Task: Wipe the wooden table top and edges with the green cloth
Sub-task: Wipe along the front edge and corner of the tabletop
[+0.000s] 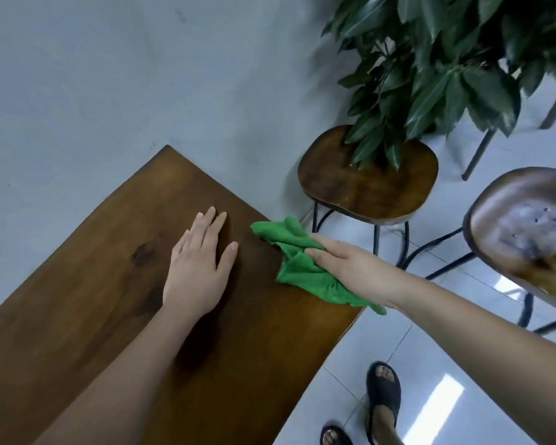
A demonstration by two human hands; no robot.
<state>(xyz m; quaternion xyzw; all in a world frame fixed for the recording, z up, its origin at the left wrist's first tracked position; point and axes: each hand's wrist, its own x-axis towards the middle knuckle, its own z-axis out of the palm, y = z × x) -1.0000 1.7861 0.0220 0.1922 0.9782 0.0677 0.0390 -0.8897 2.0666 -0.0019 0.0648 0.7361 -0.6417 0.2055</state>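
The dark wooden table (pixel 116 303) runs from the lower left to a corner against the grey wall. A crumpled green cloth (pixel 297 264) lies over the table's right edge. My right hand (pixel 350 268) presses on the cloth with straight fingers; its thumb lies along the cloth's near side. My left hand (pixel 199 268) rests flat on the table top with its fingers spread, a short way left of the cloth and holding nothing.
Two wooden stools on black metal legs stand to the right: one (pixel 366 184) by the wall under a leafy plant (pixel 446 69), the other (pixel 523 232) at the right margin. White tiled floor (pixel 430 374) lies beside the table, with my sandalled feet (pixel 382 393) on it.
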